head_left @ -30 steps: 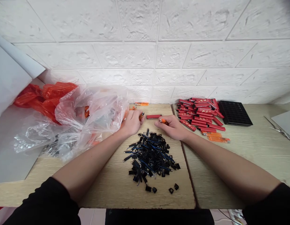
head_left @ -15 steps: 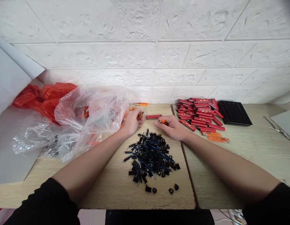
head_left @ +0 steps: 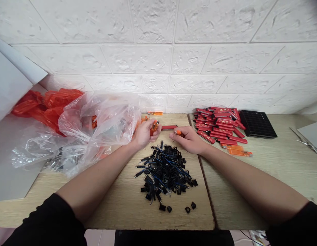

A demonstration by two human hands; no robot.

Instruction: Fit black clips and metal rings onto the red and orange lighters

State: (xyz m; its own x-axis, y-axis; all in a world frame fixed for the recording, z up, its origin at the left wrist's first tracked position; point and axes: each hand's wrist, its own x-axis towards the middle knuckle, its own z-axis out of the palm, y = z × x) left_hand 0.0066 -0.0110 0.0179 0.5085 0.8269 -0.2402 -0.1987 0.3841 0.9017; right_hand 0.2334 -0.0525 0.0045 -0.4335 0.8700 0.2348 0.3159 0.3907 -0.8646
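Note:
My left hand point(head_left: 144, 134) is closed around an orange lighter point(head_left: 155, 126), its metal top pointing up and to the right. My right hand point(head_left: 187, 138) grips a second orange piece point(head_left: 178, 132) between thumb and fingers; it looks like a lighter, mostly covered by the hand. Between the two hands a red case point(head_left: 169, 127) lies on the table, its left end partly hidden. Just in front of my hands is a heap of small black parts point(head_left: 166, 167), with thin blue-edged strips among them.
To the right lie a pile of red cases point(head_left: 218, 123), several orange lighters point(head_left: 236, 150), a black grid tray point(head_left: 258, 123) and tweezers point(head_left: 305, 141). Clear plastic bags point(head_left: 102, 119) and a red bag point(head_left: 53, 106) fill the left. Another orange lighter point(head_left: 155, 113) rests by the wall.
My left hand has turned slightly and the orange lighter in it shows more, shifted a little right over the red case's end. My right hand has barely moved.

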